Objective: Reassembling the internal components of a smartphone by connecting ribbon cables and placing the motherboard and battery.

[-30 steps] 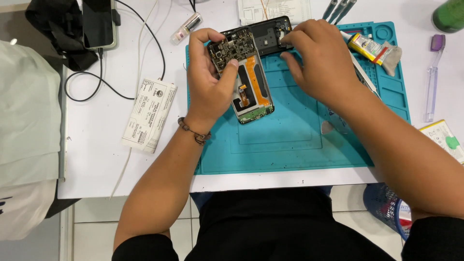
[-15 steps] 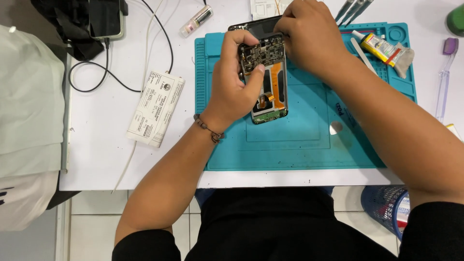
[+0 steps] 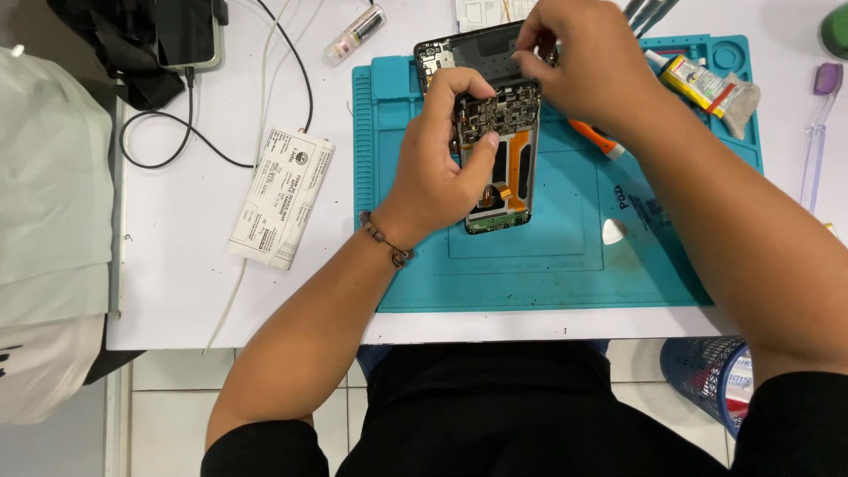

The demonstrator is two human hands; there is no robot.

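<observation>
Gripping the opened phone [image 3: 496, 159] near the upper middle of the frame, the left hand [image 3: 439, 168] is wrapped around its left edge, with the thumb pressed on the bare circuit board. The phone is held tilted above the teal mat [image 3: 548, 256], its lower end close to the mat surface. The right hand [image 3: 579, 62] is closed in a narrow pinch at the phone's top edge; what is pinched cannot be told, as it is hidden by the fingers. A dark back cover [image 3: 473, 49] lies just behind the phone, at the mat's upper edge.

Several risks are judged from this pose. The orange flex cable [image 3: 521, 163] running down the phone is exposed, and it could be creased or torn if the pinch is pulled too hard or at an angle. Contacts could be smeared or small parts bent by the thumb on the board. Because the phone is supported by 1 hand only, a slip could drop it onto the mat or against the orange tool [image 3: 594, 139] lying under the right wrist. Any tiny part released from the pinch could be lost among the clutter in the upper right of the frame, where a glue tube [image 3: 698, 78] and a purple toothbrush [image 3: 817, 124] lie. A white pick [image 3: 613, 232] rests on the mat, well apart from both hands.
</observation>
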